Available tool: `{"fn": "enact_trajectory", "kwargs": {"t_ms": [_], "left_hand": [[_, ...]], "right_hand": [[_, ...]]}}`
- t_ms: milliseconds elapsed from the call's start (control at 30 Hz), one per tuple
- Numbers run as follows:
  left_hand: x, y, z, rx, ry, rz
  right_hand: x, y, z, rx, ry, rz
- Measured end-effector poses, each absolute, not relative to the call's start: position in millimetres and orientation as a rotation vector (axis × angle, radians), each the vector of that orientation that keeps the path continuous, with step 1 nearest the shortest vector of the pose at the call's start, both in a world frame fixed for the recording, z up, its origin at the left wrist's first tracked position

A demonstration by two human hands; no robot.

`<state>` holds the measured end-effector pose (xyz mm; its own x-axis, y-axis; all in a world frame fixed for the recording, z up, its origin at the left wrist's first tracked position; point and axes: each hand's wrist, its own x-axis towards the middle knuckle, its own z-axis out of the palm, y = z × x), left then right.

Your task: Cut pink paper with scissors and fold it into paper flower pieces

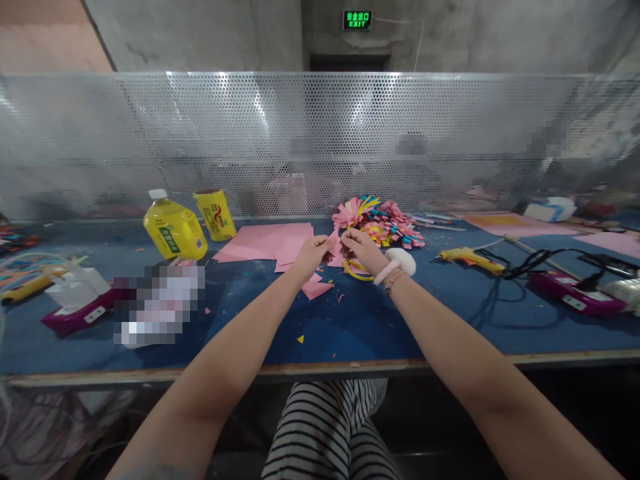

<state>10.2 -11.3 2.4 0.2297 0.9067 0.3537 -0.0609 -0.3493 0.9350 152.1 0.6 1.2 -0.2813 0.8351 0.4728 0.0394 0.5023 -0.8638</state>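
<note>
My left hand (316,251) pinches a small pink paper piece (333,241) between closed fingers, held a little above the table. Close beside it, my right hand (361,245) has its fingers closed at the other side of this paper. Beneath the right hand lies a yellow looped thing (359,272), partly covered, so its kind cannot be told. Pink paper sheets (267,241) are stacked just left of and behind the hands. Pink scraps (316,288) lie in front of the left hand. Behind the right hand is a pile of fringed paper flowers (385,223) in pink, yellow and blue.
A yellow liquid bottle (175,227) and a yellow canister (216,215) stand at left. A yellow glue gun (473,259) and a purple power strip (575,293) with cables lie right; another purple strip (83,315) sits left. A perforated metal screen (320,133) closes the back.
</note>
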Motion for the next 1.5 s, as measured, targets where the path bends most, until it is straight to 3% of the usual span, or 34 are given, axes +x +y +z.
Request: {"fn": "enact_trajectory", "kwargs": {"t_ms": [567,1000,1300,1500], "left_hand": [[8,-7,1,1.525,0.849,1.234],[10,-13,6,1.402,0.862,1.260],[6,-7,2,1.522,0.918,1.216],[8,-7,3,1.572,1.032,1.162]], "right_hand": [[156,0,1,-0.753,-1.694,0.807],[160,-4,6,-0.779,-1.947,0.222],[154,-4,4,-0.828,-1.746,0.684],[150,1,2,-0.884,-1.604,0.815]]}}
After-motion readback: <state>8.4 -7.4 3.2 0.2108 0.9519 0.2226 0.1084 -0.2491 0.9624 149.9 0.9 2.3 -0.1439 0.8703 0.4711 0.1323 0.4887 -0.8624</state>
